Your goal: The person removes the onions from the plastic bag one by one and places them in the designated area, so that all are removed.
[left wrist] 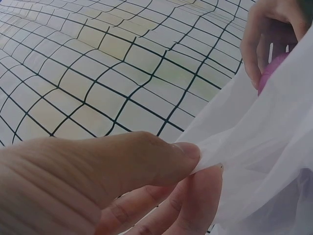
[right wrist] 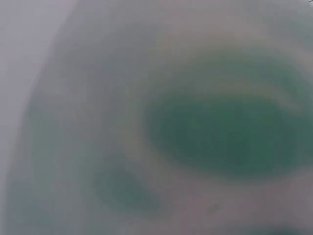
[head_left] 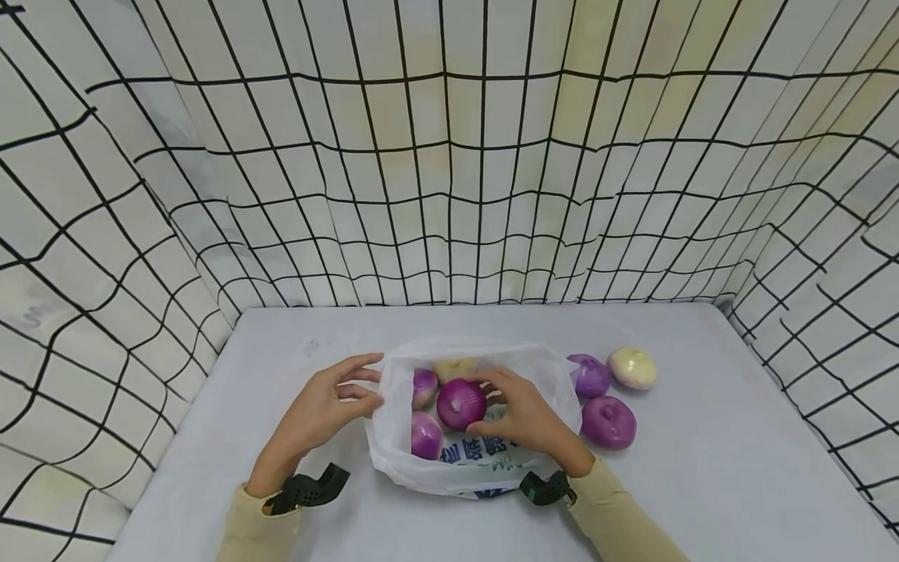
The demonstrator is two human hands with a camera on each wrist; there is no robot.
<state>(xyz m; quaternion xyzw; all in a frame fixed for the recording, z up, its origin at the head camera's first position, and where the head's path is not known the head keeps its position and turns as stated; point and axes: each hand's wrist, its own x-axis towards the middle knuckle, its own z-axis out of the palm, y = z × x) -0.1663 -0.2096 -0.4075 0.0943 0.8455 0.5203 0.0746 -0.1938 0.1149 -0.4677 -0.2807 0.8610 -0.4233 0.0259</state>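
Over the table point(head_left: 281, 468), left hand point(head_left: 319, 410) pinches plastic bag point(head_left: 393, 437) rim, keeping the mouth wide; right hand point(head_left: 523, 414), fingers curled, grips purple onion point(head_left: 460, 403) inside bag. Three loose onions point(head_left: 608, 421) lie beside.

Left hand point(head_left: 330, 406) pinched thumb to fingers; right hand point(head_left: 520, 414) with fingers curled, palm down.

Purple onion point(head_left: 460, 403) (round, glossy) inside open white bag point(head_left: 400, 460)
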